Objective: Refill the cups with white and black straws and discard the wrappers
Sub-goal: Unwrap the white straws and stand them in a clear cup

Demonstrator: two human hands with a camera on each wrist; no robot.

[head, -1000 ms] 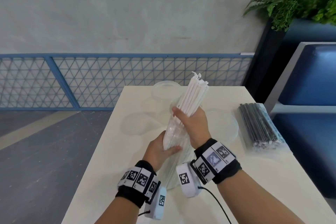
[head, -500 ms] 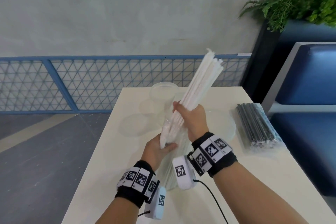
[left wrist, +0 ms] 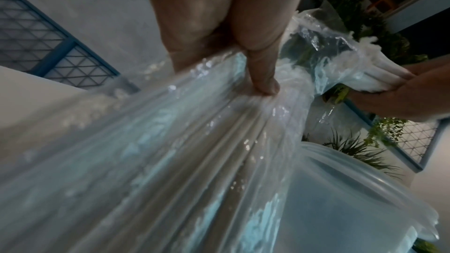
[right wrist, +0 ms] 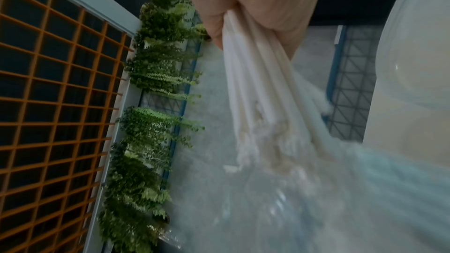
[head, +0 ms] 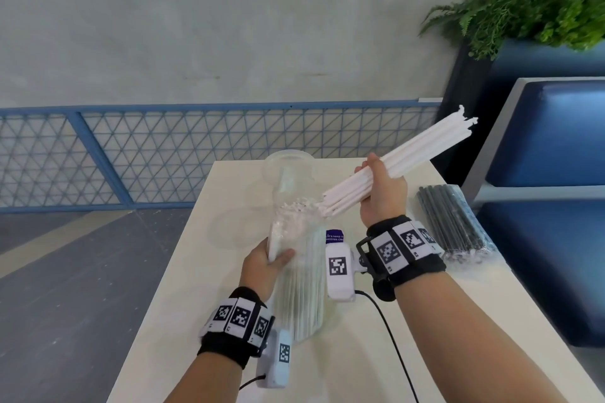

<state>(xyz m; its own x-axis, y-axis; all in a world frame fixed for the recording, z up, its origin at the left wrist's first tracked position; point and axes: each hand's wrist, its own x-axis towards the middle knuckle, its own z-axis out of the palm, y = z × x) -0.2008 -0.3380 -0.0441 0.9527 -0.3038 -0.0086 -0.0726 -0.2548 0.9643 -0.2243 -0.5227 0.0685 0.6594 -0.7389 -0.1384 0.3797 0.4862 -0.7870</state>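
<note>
My left hand (head: 278, 255) grips a clear plastic wrapper (head: 294, 291) standing on the white table (head: 196, 288); several white straws remain inside it. In the left wrist view the thumb (left wrist: 263, 76) presses into the wrapper (left wrist: 194, 151). My right hand (head: 376, 173) holds a bundle of white straws (head: 425, 147) tilted up to the right, their lower ends just outside the wrapper's mouth. The right wrist view shows my fingers curled round those white straws (right wrist: 258, 76). A clear cup (head: 288, 167) stands behind the wrapper. A sealed pack of black straws (head: 451, 222) lies at the right.
A flat clear lid (head: 229, 229) lies left of the wrapper. A blue mesh railing (head: 163, 154) runs behind the table. A blue bench (head: 556, 239) and a planter with ferns (head: 523, 3) stand close on the right. The table's near right part is bare.
My right hand has drawn the bundle of white straws up out of the wrapper and swung it to the right. My left hand has kept its hold on the wrapper.
</note>
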